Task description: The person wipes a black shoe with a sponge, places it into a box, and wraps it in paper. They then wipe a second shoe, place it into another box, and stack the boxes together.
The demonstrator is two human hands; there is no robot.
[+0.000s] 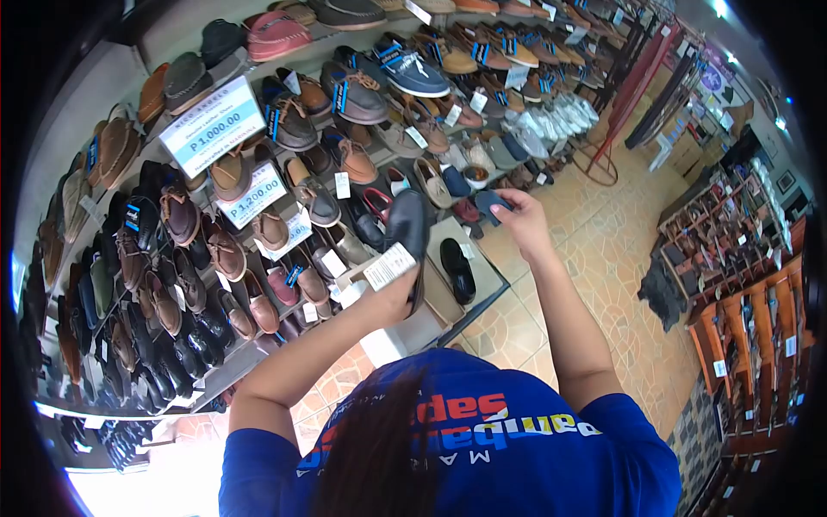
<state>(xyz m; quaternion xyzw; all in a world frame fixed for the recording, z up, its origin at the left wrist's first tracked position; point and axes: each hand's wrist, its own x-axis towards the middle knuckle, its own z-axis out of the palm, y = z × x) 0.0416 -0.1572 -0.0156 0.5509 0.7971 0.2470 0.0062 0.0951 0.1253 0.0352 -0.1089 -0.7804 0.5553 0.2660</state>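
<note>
My left hand (395, 299) is wrapped round a black leather shoe (407, 221), which stands tilted with its toe upward. A white printed tag (390, 267) hangs across the shoe's side, just above my fingers. Out to the right, my right hand (522, 221) pinches a small dark blue-grey pad (494, 205) between thumb and fingers, apart from the shoe. Between my hands, another black shoe (457, 270) lies on a light surface beside an open cardboard box (431, 303).
Tiered shelves of shoes fill the left and far side, with price signs (215, 129) among them. A small bowl (475, 177) sits beyond my right hand. Tiled floor (586, 293) runs to the right, towards wooden display racks (758, 336) and a stand of hanging belts (633, 90).
</note>
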